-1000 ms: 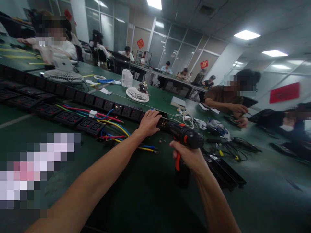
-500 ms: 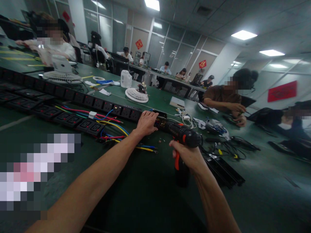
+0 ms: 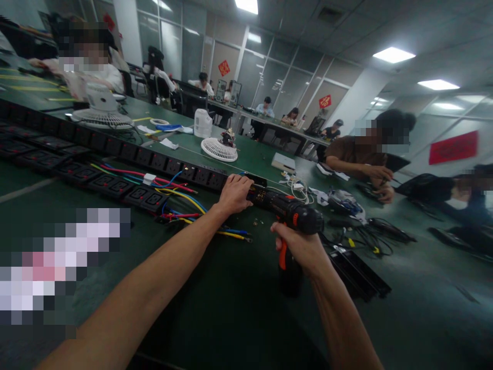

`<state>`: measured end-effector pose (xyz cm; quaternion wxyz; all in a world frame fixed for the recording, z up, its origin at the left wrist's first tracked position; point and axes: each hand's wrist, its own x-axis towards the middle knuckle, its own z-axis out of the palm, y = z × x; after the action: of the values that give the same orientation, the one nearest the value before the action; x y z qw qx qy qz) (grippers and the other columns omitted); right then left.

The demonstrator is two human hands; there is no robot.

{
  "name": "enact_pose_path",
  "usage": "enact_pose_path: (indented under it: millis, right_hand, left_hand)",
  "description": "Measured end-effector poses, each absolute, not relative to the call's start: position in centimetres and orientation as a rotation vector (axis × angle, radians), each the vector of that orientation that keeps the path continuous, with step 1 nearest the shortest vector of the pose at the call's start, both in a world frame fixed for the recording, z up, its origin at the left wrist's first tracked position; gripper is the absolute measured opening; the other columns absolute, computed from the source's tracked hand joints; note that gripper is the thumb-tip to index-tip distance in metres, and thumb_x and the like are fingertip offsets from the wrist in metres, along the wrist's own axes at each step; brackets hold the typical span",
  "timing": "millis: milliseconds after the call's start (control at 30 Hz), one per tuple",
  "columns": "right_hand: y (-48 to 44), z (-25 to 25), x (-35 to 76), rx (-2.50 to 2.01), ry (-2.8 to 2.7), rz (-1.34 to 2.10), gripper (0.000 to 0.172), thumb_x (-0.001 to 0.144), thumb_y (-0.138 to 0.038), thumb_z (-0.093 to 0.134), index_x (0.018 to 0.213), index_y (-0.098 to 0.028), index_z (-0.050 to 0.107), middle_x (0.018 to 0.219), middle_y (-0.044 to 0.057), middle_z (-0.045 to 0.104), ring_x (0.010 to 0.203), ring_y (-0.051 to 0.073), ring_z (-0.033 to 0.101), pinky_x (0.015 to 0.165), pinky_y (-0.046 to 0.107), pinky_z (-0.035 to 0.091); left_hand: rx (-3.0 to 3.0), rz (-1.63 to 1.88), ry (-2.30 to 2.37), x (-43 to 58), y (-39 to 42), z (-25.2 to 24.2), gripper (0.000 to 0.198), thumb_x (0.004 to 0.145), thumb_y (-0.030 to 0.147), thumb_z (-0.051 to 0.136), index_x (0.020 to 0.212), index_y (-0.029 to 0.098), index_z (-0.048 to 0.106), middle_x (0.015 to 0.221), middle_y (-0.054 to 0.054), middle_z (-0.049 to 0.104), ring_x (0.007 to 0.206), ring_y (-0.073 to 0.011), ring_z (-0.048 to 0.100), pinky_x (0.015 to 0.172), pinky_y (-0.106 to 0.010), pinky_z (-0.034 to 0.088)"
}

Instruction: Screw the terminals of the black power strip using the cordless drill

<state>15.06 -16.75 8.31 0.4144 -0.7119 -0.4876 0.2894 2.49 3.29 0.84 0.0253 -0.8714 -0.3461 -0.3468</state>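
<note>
My right hand is wrapped round the handle of a black and orange cordless drill. The drill lies level, its front end pointing left at the end of a long black power strip. Over that end my left hand is closed, with the fingers on top, and it hides the spot where the drill tip meets the strip. A second black strip with its sockets facing up lies nearer to me. Red, blue, yellow and green wires run loose between the strips and under my left forearm.
Black metal channels and dark cables lie right of the drill. White fan parts, a white plastic container and a flat white box stand farther back. Across the table at right, a person handles a small item.
The view has shifted slightly, so the scene sits a little farther right. Both hands keep their places on the strip and the drill.
</note>
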Motion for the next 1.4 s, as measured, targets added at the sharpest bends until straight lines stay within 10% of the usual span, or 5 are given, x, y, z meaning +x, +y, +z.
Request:
enact_pose_path:
  millis: [1400]
  right_hand:
    - [-16.65,8.18,15.27,-1.852,-1.306,0.685,0.031,0.081,-0.037,0.066,0.055,-0.022,0.059,0.052,0.002,0.061,0.049,0.015,0.053,0.054,0.032,0.045]
  left_hand:
    - [-2.713,-1.069,-1.092,2.37,3.12,0.97,0.064,0.076,0.039,0.087,0.132,0.02,0.061,0.13,-0.009,0.067,0.124,-0.0308,0.054,0.117,-0.047,0.031]
